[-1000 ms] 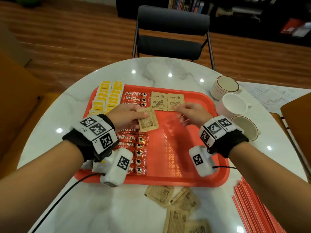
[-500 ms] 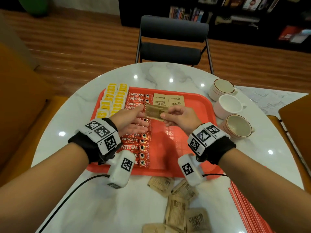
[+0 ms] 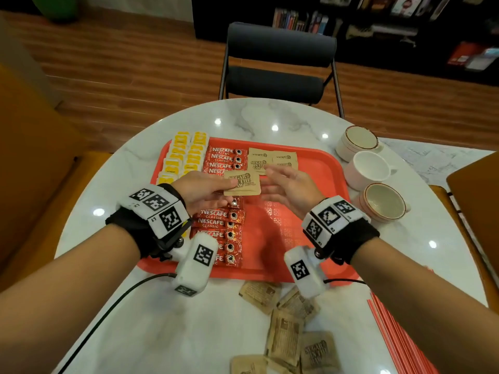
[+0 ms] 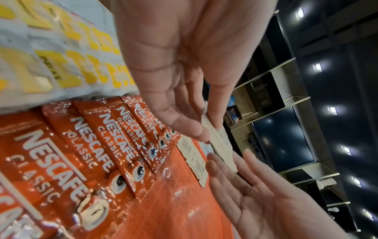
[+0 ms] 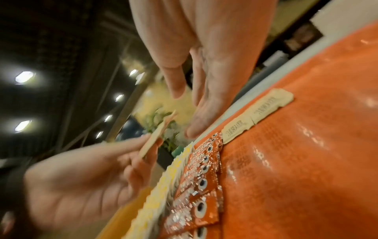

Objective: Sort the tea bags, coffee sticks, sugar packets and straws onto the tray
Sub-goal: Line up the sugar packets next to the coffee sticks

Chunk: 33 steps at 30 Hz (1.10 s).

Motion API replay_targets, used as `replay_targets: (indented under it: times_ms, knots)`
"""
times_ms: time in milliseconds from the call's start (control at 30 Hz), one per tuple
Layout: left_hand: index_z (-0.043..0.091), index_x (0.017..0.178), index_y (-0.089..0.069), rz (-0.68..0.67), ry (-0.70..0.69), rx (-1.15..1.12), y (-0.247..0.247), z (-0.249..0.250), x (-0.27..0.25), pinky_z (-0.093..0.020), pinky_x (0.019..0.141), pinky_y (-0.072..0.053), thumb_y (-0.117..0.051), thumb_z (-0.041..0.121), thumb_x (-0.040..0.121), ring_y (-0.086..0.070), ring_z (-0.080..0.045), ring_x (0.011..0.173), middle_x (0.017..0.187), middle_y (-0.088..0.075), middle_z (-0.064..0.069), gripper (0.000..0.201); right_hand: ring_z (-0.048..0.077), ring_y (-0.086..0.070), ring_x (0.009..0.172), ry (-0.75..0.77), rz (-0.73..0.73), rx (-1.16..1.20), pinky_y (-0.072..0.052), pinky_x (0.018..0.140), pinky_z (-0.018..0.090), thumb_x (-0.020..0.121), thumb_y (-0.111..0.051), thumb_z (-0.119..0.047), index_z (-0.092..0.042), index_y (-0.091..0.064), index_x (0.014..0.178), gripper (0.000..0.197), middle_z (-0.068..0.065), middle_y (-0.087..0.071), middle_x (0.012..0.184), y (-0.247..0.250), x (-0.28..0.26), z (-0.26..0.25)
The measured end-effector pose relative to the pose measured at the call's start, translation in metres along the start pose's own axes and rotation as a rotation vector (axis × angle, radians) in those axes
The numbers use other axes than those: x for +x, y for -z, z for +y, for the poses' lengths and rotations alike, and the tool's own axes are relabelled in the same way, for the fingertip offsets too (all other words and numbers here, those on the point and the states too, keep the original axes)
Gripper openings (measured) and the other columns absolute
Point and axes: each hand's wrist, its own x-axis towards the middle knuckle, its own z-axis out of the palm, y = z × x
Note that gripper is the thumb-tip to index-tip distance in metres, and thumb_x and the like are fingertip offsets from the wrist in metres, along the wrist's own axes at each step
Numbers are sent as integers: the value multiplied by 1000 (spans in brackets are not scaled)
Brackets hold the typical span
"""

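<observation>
My left hand (image 3: 226, 186) pinches a brown sugar packet (image 3: 242, 182) by its left edge, printed side up, above the red tray (image 3: 313, 164). The left wrist view shows thumb and fingers of the left hand (image 4: 204, 129) closed on the sugar packet (image 4: 223, 145). My right hand (image 3: 271, 182) hovers just right of it, fingers straight and holding nothing. On the tray lie yellow tea bags (image 3: 186, 155), red coffee sticks (image 3: 216, 225) and a few sugar packets (image 3: 274, 160). Loose sugar packets (image 3: 283, 333) lie on the table in front of the tray. Red straws (image 3: 399, 338) lie at the near right.
Three cups (image 3: 370, 168) stand on the marble table (image 3: 162, 319) just right of the tray. The tray's right half is bare. A dark chair (image 3: 278, 63) stands at the far side. A wrist camera cable (image 3: 108, 311) trails over the near left of the table.
The packet went from my left hand's lone hold, back side up, to both hands, and is now printed side up in the left hand alone. My right hand has let go.
</observation>
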Motion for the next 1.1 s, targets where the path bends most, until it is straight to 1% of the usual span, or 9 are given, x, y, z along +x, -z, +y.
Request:
replay_targets:
  times_ms: [67,200,467,533,633,733,833,933,1100]
  knots:
    - [5,92,-65,1,-24,7,-2,-1,0,-14,58,-54,-66,15,83,-64,-8,61,86,-69,-7,13,20,-65,75,-122,-56,63,-56,65,25,92,-52,-16,-7,-59,105,17,10,-67,87,1,1,0]
    - [1,94,-63,-25,-27,42,-8,1,1,-12,56,-54,-63,12,85,-65,-7,57,90,-66,-10,14,9,-66,61,-122,-97,38,-56,58,20,86,-56,1,-7,-61,84,9,4,-67,79,-2,6,3]
    - [3,97,-64,24,-17,108,3,7,9,-17,59,-54,-62,15,87,-61,-15,67,84,-65,-9,16,16,-53,58,-97,200,41,-50,48,16,84,-57,7,-5,-53,77,14,9,-57,72,9,38,14]
    - [4,94,-64,15,-12,105,7,9,8,-16,59,-54,-62,15,87,-60,-15,68,86,-65,-10,13,15,-51,54,-122,286,19,-49,46,18,84,-59,4,-2,-53,85,8,9,-56,70,14,48,18]
    - [5,89,-65,15,-13,104,13,10,6,-16,57,-54,-61,15,88,-60,-15,67,82,-65,-8,10,8,-53,40,-163,357,-79,-46,42,19,85,-61,-2,2,-52,113,30,7,-57,66,17,60,24]
    - [6,89,-64,15,-14,109,18,10,5,-16,56,-53,-60,15,88,-60,-15,67,81,-65,-7,10,6,-52,38,-138,372,-151,-45,38,14,85,-62,-3,5,-52,116,34,6,-56,67,16,67,27]
    - [7,90,-64,23,-11,106,21,9,5,-17,57,-54,-60,17,88,-61,-15,68,83,-65,-7,11,8,-50,40,-136,369,-243,-43,38,13,84,-63,-9,-1,-56,107,25,5,-55,63,17,69,27]
    - [8,89,-64,25,-11,102,23,7,5,-18,60,-54,-61,18,88,-61,-14,70,83,-66,-7,11,1,-43,27,-127,378,-290,-39,33,12,84,-65,-10,-5,-58,80,9,5,-54,61,17,72,30]
    - [8,87,-65,16,1,108,24,3,3,-18,62,-54,-61,19,88,-61,-13,68,79,-66,-5,11,7,-46,41,-141,379,-393,-40,39,15,83,-66,-16,-10,-53,68,21,1,-54,59,20,76,34]
